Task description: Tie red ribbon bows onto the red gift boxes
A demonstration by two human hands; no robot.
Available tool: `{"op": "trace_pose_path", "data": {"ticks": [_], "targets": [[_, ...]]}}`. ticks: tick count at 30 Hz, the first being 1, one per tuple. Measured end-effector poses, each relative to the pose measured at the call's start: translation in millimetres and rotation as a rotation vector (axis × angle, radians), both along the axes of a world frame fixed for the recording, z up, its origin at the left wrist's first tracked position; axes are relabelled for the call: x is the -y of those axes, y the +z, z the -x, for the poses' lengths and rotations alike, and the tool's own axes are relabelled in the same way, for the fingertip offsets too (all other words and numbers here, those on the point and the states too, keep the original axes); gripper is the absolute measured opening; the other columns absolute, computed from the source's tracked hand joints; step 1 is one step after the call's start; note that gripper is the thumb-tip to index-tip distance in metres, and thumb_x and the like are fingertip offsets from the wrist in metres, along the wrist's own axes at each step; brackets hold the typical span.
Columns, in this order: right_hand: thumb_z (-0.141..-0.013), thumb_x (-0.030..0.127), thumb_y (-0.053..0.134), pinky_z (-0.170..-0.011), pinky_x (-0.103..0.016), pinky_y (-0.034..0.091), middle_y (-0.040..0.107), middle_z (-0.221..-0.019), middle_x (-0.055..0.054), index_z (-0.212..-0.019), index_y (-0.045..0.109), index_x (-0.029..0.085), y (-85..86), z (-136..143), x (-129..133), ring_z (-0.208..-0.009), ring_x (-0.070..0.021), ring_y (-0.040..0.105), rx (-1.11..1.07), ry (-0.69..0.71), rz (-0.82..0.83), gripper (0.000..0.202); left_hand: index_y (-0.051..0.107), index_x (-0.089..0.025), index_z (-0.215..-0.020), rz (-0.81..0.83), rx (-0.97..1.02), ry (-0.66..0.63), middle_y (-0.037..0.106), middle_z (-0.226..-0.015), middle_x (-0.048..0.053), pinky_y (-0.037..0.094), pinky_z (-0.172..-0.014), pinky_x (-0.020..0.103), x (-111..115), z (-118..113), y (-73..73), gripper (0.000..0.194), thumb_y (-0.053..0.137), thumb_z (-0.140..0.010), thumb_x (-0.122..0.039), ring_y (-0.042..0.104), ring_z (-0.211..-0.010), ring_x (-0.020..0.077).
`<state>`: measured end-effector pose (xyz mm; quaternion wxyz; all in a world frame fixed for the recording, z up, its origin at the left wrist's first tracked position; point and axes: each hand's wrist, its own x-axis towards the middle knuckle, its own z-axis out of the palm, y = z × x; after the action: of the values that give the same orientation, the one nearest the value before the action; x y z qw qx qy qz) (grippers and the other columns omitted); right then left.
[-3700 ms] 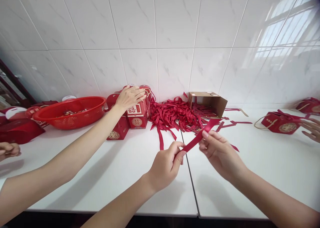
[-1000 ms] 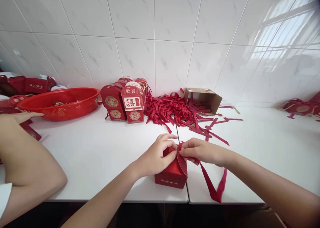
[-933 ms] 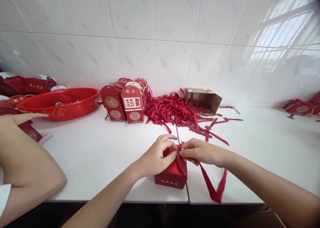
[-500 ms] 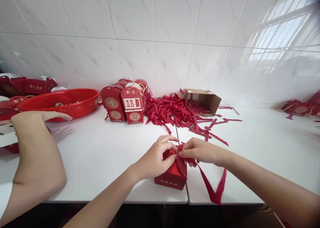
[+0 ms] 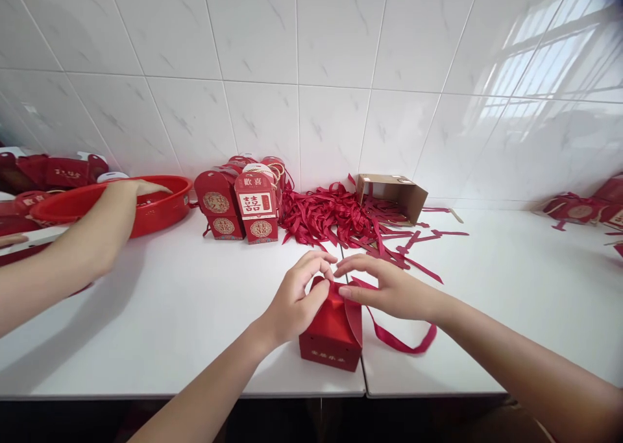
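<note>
A small red gift box (image 5: 331, 339) with gold characters on its front stands near the table's front edge, its top flaps folded up. My left hand (image 5: 298, 297) is closed at the upper left of this box, thumb and fingers pinching the top flap. At the right side of the top, my right hand (image 5: 394, 288) has its fingers apart, the thumb close to or touching the folded flaps. A red ribbon (image 5: 406, 347) trails from behind the box and loops on the table below my right wrist.
Finished-looking red boxes (image 5: 257, 206) stand by the wall. Beside them lies a heap of red ribbons (image 5: 331, 216) next to a tipped cardboard box (image 5: 416, 200) with red strips. On the left, a co-worker's arm (image 5: 92, 235) reaches into a red plastic basin (image 5: 165, 213).
My right hand has let go of the right flap and ribbon, its fingers spreading over the box top. The ribbon has dropped into a loop. The co-worker's arm has moved into the basin.
</note>
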<state>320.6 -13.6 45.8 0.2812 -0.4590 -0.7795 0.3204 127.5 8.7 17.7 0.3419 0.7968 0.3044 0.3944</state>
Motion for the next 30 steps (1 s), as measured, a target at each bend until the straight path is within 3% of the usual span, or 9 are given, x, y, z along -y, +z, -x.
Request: {"op": "trace_pose_path", "data": {"ticks": [4,8,12,14,18,21,25,30], "targets": [[-0.087,0.035,0.056,-0.073,-0.029,0.046,0.066,-0.078,-0.002,-0.08,0.066,0.018,8.5,10,6,-0.075,-0.0151,0.059,-0.195,0.075,-0.005,0.021,0.05,-0.021,-0.089,-0.099,0.018,0.014,0.051,-0.112,0.005,0.037,-0.1,0.034,8,7,8.7,0.008,0.044,-0.087,-0.017,0.048,-0.109,0.0177],[-0.087,0.031,0.059,-0.067,-0.028,0.047,0.064,-0.075,-0.001,-0.08,0.064,0.021,37.2,-5,32,-0.071,-0.0146,0.059,-0.506,0.014,-0.17,0.013,0.046,-0.023,-0.101,-0.122,-0.197,0.067,0.05,-0.101,0.003,0.042,-0.09,0.033,22,21,8.4,0.026,0.059,-0.079,-0.022,0.049,-0.096,0.018],[-0.086,0.035,0.06,-0.056,-0.029,0.047,0.06,-0.07,0.001,-0.078,0.063,0.026,64.4,-26,54,-0.054,-0.0121,0.054,-0.811,-0.002,-0.489,0.011,0.045,-0.024,-0.096,0.028,-0.222,0.127,0.052,-0.088,0.0,0.046,-0.075,0.028,27,30,-5.5,0.014,0.053,-0.085,-0.025,0.051,-0.081,0.0143],[-0.087,0.035,0.058,-0.054,-0.028,0.045,0.057,-0.069,0.001,-0.076,0.061,0.027,66.2,-26,53,-0.052,-0.0114,0.052,-0.837,-0.022,-0.481,0.015,0.044,-0.025,-0.096,0.128,-0.14,0.148,0.051,-0.084,-0.001,0.046,-0.07,0.026,27,32,-14.3,0.008,0.047,-0.089,-0.028,0.051,-0.077,0.0134],[-0.09,0.033,0.051,-0.059,-0.027,0.044,0.059,-0.08,-0.002,-0.075,0.058,0.022,41.4,0,31,-0.069,-0.0139,0.055,-0.534,-0.042,-0.127,0.02,0.044,-0.024,-0.099,0.245,0.082,0.204,0.05,-0.09,0.0,0.045,-0.07,0.025,27,34,-27.8,0.013,0.046,-0.09,-0.033,0.052,-0.082,0.0136],[-0.087,0.032,0.054,-0.084,-0.033,0.044,0.06,-0.104,-0.006,-0.072,0.059,0.019,12.0,21,10,-0.093,-0.0184,0.056,-0.184,0.001,0.024,0.02,0.043,-0.024,-0.102,0.296,0.192,0.207,0.051,-0.091,0.001,0.045,-0.073,0.025,29,33,-31.6,0.016,0.049,-0.09,-0.033,0.052,-0.085,0.0137],[-0.085,0.027,0.052,-0.094,-0.037,0.039,0.059,-0.11,-0.006,-0.063,0.055,0.018,-12.0,36,-4,-0.104,-0.0216,0.053,0.009,0.049,0.095,0.024,0.041,-0.024,-0.105,0.318,0.224,0.197,0.051,-0.087,0.001,0.044,-0.073,0.025,33,31,-32.2,0.02,0.049,-0.089,-0.032,0.051,-0.084,0.0138],[-0.085,0.026,0.05,-0.096,-0.039,0.038,0.06,-0.109,-0.006,-0.062,0.053,0.018,-11.9,40,-8,-0.105,-0.0228,0.052,0.043,0.029,0.078,0.024,0.038,-0.024,-0.109,0.355,0.225,0.128,0.049,-0.083,-0.001,0.044,-0.069,0.026,33,31,-33.3,0.026,0.05,-0.089,-0.035,0.051,-0.077,0.0136]]}}
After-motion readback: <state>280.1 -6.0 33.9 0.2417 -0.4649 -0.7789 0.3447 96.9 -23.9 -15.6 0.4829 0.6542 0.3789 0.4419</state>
